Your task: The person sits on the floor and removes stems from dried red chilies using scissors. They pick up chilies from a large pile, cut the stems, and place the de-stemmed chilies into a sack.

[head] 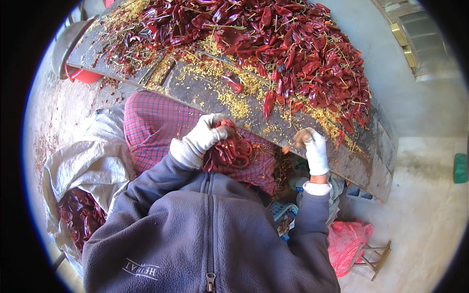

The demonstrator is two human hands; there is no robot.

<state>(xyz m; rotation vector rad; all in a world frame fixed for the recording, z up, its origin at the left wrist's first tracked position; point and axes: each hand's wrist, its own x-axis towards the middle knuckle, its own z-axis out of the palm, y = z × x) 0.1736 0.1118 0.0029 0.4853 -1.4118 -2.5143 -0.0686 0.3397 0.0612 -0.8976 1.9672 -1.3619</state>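
Note:
My left hand [209, 133], in a white knit glove with soiled fingertips, grips a bunch of dried red chili peppers [229, 154] above my lap. Their split pods hang below the fingers, with a few pale seeds stuck on them. Over the near edge of the wooden board [198, 88], my right hand [311, 144] has its gloved fingers curled together, slightly blurred. A small orange-red scrap [285, 149] shows just beside it. Whether those fingers pinch something is not visible. A checked red cloth [157, 121] covers my lap.
A large heap of dried chilies [278, 47] covers the board's far side, with yellow seeds [234, 102] scattered in front. At left stand a woven white sack [99, 161] of chilies and a red basin [86, 76]. A stool [375, 256] with pink cloth [348, 245] is at lower right.

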